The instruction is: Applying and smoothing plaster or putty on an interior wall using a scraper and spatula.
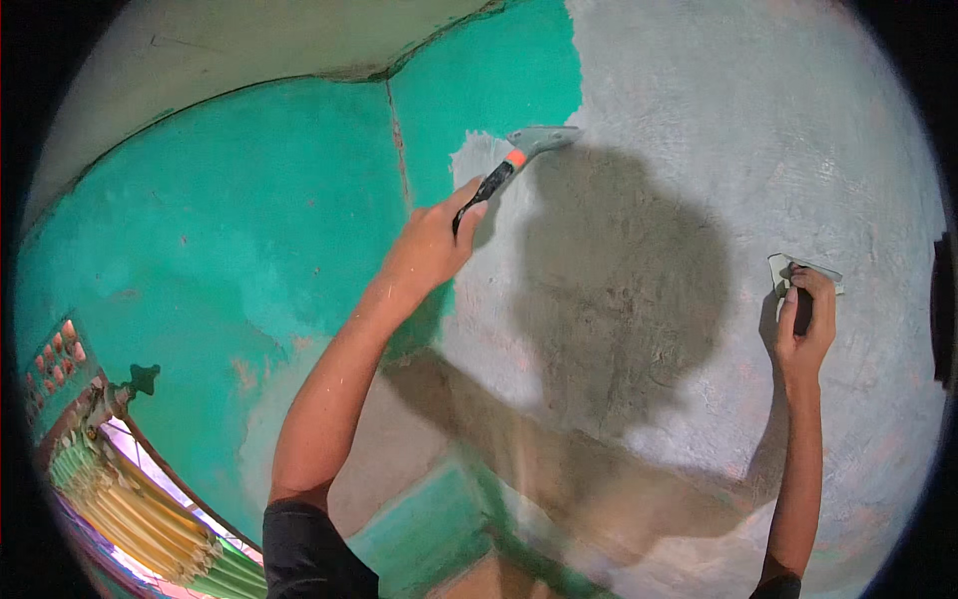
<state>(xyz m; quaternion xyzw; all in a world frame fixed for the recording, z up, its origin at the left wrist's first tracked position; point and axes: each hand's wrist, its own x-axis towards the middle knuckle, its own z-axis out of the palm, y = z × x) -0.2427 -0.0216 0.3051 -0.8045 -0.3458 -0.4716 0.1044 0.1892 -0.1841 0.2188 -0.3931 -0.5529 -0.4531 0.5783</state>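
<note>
My left hand (436, 235) is closed around the black handle of a wide-bladed scraper (544, 138) with an orange band at its neck. The blade lies at the ragged border between green paint (479, 70) and the bared grey wall (689, 90), close to the room's corner. On the right, my right hand (813, 314) grips a dark-handled putty knife (788, 268). Its pale, broad blade is at the grey wall and partly covered by my fingers. Whether either blade presses on the surface I cannot tell.
A round shadow falls on the grey wall between my arms. The corner line (396, 130) runs down from the pale ceiling (249, 40). At lower left are a vent block (58, 357) and a bunched yellow-green curtain (140, 499) by an opening. A dark object (943, 309) juts in at the right edge.
</note>
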